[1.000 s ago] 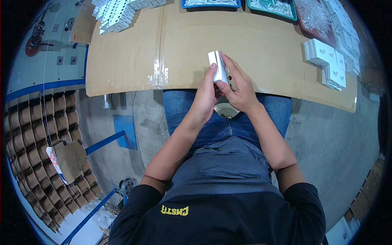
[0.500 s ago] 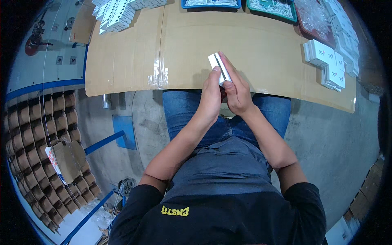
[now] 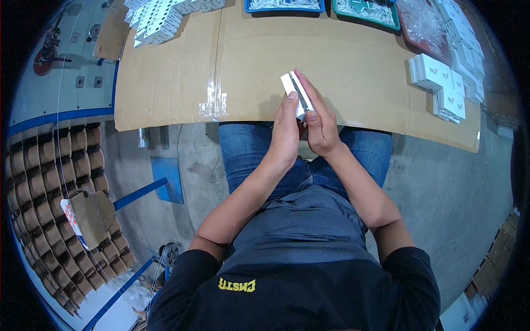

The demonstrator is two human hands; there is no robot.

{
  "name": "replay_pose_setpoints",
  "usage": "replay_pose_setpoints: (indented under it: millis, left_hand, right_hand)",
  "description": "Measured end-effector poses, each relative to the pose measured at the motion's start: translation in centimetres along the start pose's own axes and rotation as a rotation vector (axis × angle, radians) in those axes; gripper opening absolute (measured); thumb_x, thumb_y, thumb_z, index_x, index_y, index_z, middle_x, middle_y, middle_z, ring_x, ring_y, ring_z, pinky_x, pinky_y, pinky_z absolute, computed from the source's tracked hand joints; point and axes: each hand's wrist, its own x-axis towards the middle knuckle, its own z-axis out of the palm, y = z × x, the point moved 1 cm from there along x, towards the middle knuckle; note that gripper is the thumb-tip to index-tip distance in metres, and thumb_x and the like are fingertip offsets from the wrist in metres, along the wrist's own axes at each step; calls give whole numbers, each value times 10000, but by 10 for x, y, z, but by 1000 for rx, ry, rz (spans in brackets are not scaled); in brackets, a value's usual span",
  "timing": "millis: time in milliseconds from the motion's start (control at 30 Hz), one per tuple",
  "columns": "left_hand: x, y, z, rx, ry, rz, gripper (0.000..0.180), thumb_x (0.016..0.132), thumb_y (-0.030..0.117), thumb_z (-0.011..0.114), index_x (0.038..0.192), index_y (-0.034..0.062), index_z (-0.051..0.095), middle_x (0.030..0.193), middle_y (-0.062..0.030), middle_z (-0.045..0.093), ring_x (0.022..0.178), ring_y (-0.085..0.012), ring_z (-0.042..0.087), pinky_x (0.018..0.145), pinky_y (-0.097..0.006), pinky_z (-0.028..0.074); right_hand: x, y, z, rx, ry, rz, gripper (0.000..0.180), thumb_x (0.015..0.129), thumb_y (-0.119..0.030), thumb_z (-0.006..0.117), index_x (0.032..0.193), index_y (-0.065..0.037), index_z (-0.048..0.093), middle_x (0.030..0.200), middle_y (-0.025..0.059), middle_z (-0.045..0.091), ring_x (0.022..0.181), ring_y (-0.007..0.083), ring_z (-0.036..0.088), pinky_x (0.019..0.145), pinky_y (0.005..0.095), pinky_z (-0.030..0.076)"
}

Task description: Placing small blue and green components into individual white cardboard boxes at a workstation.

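A small white box (image 3: pixel 288 83) with a dark gap running along its upward edge is pressed between my two palms, just over the front edge of the cardboard-covered table (image 3: pixel 259 71). My left hand (image 3: pixel 284 127) is closed on its left side, thumb lying on top near the gap. On the other side, my right hand (image 3: pixel 322 126) holds it with long straight fingers and the thumb at the near end. The box tilts with its far end to the left. My palms hide most of its broad faces.
White boxes (image 3: pixel 439 83) stand stacked at the right. Behind are a blue tray (image 3: pixel 284 10) and a green tray (image 3: pixel 367 23) of small white parts, and a red tray (image 3: pixel 422 48) of clear bags. White slotted pieces (image 3: pixel 157 22) pile up at the far left. Cardboard dividers (image 3: pixel 33 193) lie left below.
The dark gap along the white box looks a little wider now. Both hands keep almost the same place and grip.
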Motion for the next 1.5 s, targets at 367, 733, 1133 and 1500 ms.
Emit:
replay_pose_setpoints:
  millis: [367, 733, 1133, 1500]
  left_hand:
    - [13, 6, -31, 73, -96, 172, 726, 951, 97, 645, 1584, 18, 298, 1327, -134, 593, 1243, -198, 583, 1050, -351, 496]
    - [5, 5, -37, 252, -95, 315, 912, 799, -36, 720, 1565, 27, 229, 1471, -171, 428, 1349, -275, 518, 1171, -408, 416]
    - [7, 7, -38, 1132, -121, 863, 1016, 769, -19, 789, 1604, 145, 234, 1619, -192, 307, 1452, -359, 434, 1170, -490, 420]
    - [8, 33, -38, 38, -200, -393, 940, 987, 822, 224, 1498, 71, 465, 1270, -176, 663, 1045, -268, 711, 839, -431, 624]
  right_hand:
    - [1, 11, -15, 309, 33, 275, 581, 1129, -442, 376, 1483, -6, 524, 1563, 165, 497, 1450, 285, 469, 1200, 463, 349]
    - [-1, 24, -13, 372, -3, 438, 396, 1117, -291, 494, 1308, -1, 686, 1375, 129, 642, 1257, 206, 613, 1074, 347, 473]
    - [0, 9, -16, 471, -50, 395, 874, 846, -227, 879, 1556, -46, 403, 1429, 122, 582, 1358, 232, 545, 1118, 400, 452]
    - [13, 0, -22, -143, -388, 172, 854, 792, -186, 866, 1551, -137, 474, 1641, 117, 414, 1536, 278, 350, 1234, 459, 321]
